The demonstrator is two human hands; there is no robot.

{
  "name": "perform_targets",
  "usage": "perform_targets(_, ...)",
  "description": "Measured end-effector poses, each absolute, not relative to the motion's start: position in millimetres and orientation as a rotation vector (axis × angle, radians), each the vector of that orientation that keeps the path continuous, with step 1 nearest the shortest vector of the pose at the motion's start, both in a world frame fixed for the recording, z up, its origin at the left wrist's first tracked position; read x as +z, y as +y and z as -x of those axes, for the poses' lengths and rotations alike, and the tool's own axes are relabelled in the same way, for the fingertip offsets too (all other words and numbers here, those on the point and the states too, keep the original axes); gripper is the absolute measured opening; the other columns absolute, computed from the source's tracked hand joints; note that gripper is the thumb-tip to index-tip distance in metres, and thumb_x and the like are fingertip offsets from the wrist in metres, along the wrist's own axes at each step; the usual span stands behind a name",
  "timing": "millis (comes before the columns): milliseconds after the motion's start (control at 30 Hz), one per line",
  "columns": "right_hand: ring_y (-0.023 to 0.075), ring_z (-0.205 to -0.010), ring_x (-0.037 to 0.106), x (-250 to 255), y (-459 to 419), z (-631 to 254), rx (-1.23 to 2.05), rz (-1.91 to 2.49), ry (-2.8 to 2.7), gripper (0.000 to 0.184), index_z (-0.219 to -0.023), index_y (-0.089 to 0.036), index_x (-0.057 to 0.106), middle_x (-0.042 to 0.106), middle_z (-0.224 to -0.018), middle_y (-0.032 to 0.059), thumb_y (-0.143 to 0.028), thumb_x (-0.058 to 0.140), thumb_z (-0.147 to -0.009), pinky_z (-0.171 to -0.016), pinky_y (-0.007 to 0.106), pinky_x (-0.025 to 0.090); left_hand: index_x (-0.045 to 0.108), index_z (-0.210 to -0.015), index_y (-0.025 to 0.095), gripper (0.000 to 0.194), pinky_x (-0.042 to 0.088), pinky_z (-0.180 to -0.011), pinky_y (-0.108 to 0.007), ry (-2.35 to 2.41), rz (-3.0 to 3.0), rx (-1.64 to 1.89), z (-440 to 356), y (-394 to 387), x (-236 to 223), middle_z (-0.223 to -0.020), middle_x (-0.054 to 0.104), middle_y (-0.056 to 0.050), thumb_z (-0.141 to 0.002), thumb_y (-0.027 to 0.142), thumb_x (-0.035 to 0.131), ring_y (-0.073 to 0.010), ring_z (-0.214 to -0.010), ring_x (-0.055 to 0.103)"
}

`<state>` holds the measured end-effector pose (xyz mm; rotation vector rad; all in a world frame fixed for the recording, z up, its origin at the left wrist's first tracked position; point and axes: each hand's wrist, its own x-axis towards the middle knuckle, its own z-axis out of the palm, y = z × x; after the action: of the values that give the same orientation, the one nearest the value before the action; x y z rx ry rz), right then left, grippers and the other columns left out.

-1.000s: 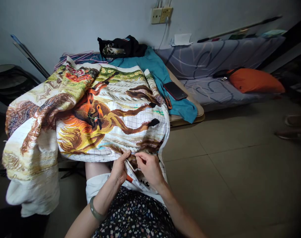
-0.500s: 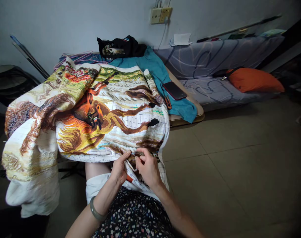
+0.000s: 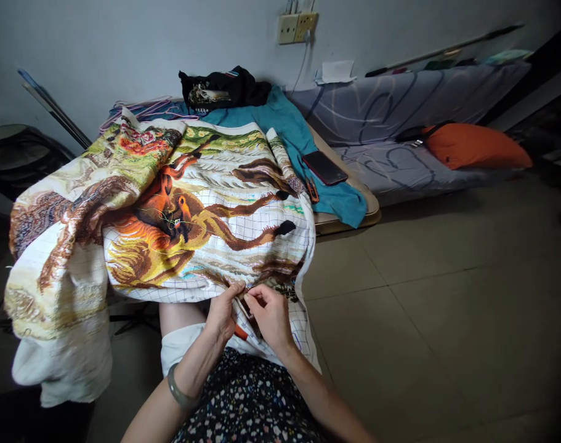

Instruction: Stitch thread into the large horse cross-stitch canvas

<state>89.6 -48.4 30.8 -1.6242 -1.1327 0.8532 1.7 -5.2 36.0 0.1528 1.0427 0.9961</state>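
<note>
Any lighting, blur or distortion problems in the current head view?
Head view: the stitched cloth is well lit, the floor dim, the corners dark. Head view: the far right edge is smeared, and the orange bundle looks lens-stretched. Head view: what the right hand pinches is too small to tell.

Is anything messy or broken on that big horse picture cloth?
Nothing looks torn or spilled. Loose threads lie tangled on the middle of the embroidered cloth, which looks a bit messy. The cloth's left side hangs down in a bunched heap, so that part looks uneven.
</note>
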Motion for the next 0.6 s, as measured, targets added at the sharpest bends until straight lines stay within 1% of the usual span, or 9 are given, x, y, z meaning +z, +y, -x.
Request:
perform_targets(67, 0.0133, -0.057, 0.056, 29.0, -48.7, -88.1, 0.848, 1.617, -1.117, 0.011, -0.068, -0.017, 0.058, 0.061, -0.063, 0.0000, -0.020, 0.054, -0.077, -0.058, 0.023, 0.043, 0.062, -0.066, 0.010, 0.022, 0.046, -0.055, -0.024, 1.057, -0.160, 0.994, -1.5, -4.9, 34.7, -0.058, 0.064, -0.001, -0.051, 0.015, 0.077, -0.0115, -0.054, 0.057)
perform_targets(233, 0.0133, -0.058, 0.055, 28.9, -49.5, -86.4, 0.796, 1.616, -1.146, 0.013, -0.068, -0.017, 0.059, 0.061, -0.063, 0.0006, -0.020, 0.052, -0.078, -0.059, 0.023, 0.043, 0.063, -0.064, 0.011, 0.020, 0.045, -0.058, -0.023, 1.067, -0.182, 1.008, -0.9, -3.7, 31.6, -0.058, 0.063, 0.000, -0.050, 0.015, 0.077, -0.0107, -0.055, 0.056)
perform_targets(433, 0.0146, -0.062, 0.056, 29.2, -49.9, -86.6, 0.684, 1.632, -1.223, 0.015, -0.069, -0.017, 0.061, 0.062, -0.066, 0.0017, -0.019, 0.050, -0.080, -0.062, 0.025, 0.042, 0.063, -0.064, 0.011, 0.019, 0.043, -0.058, -0.023, 1.064, -0.171, 0.996, -0.1, -3.6, 28.9, -0.059, 0.062, -0.001, -0.051, 0.016, 0.076, -0.0110, -0.056, 0.056)
perform_targets(600, 0.0142, -0.061, 0.056, 26.5, -49.4, -85.9, 0.646, 1.616, -1.214, 0.015, -0.069, -0.017, 0.061, 0.063, -0.066, 0.0013, -0.019, 0.051, -0.080, -0.062, 0.024, 0.042, 0.062, -0.064, 0.010, 0.018, 0.042, -0.055, -0.023, 1.062, -0.182, 0.990, -0.2, -3.5, 25.8, -0.059, 0.062, 0.000, -0.052, 0.016, 0.075, -0.0106, -0.055, 0.055)
